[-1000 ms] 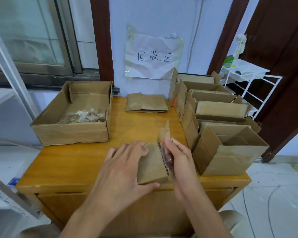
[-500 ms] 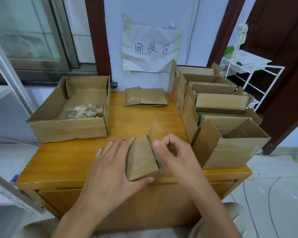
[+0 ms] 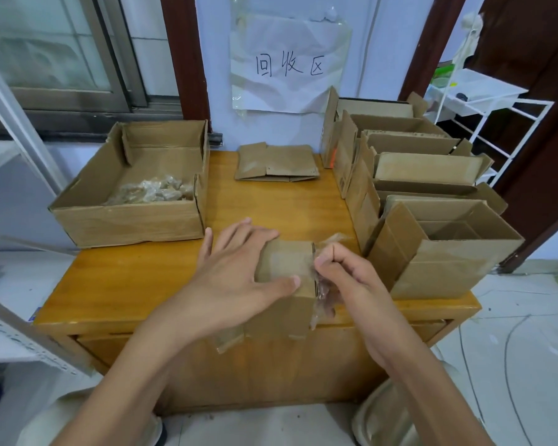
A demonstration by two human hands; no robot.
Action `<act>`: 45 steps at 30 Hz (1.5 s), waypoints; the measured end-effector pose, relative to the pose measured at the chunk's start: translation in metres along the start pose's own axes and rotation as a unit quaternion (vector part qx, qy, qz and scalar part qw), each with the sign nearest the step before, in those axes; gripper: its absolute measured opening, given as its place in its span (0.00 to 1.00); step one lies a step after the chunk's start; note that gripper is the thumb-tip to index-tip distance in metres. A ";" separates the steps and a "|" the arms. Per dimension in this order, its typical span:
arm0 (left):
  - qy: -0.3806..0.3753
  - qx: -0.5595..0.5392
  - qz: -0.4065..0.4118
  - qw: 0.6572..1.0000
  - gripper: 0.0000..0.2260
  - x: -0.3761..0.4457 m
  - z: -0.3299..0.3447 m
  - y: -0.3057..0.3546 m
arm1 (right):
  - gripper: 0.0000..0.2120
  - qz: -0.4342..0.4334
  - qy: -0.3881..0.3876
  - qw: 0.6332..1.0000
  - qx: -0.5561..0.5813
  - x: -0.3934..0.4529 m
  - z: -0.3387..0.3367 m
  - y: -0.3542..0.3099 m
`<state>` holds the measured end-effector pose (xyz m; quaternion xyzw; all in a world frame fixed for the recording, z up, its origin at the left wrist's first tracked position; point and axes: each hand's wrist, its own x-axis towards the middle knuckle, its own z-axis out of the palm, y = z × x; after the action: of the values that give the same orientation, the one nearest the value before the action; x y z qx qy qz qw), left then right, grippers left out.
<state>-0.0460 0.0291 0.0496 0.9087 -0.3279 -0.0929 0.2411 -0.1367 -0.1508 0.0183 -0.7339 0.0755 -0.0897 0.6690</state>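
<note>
A small brown cardboard box (image 3: 285,304) sits at the front edge of the wooden table (image 3: 136,281). My left hand (image 3: 236,278) rests spread on its top and left side, thumb across the near face. My right hand (image 3: 345,278) is at the box's right end, fingers curled, pinching a strip of clear tape (image 3: 324,294) that is partly peeled from the box. A loose tape end (image 3: 227,338) hangs below the box's front.
A large open carton (image 3: 126,217) with crumpled tape scraps (image 3: 152,191) stands at the left. Flattened cardboard (image 3: 276,162) lies at the back centre. Several open boxes (image 3: 432,252) fill the right side. A white wire rack (image 3: 484,101) stands beyond them.
The tape strip that stood up above the box has been pulled down along the right end. My right hand has curled tighter on it and my left hand has shifted further over the box top.
</note>
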 end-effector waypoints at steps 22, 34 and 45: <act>0.046 -0.050 -0.009 0.998 0.28 0.018 0.018 0.004 | 0.14 -0.066 -0.189 0.688 -0.697 0.032 -0.009 -0.099; 0.045 -0.084 0.039 0.995 0.38 0.021 0.020 -0.005 | 0.11 -0.207 -0.147 0.564 -0.785 0.026 0.005 -0.100; 0.040 -0.033 0.072 0.996 0.49 0.021 0.022 -0.013 | 0.06 -0.239 -0.005 0.767 -0.595 0.033 -0.022 -0.049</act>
<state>-0.0296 0.0164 0.0238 0.8774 -0.3791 -0.0499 0.2898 -0.1107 -0.1752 0.0698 -0.9797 -0.0680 -0.1801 0.0557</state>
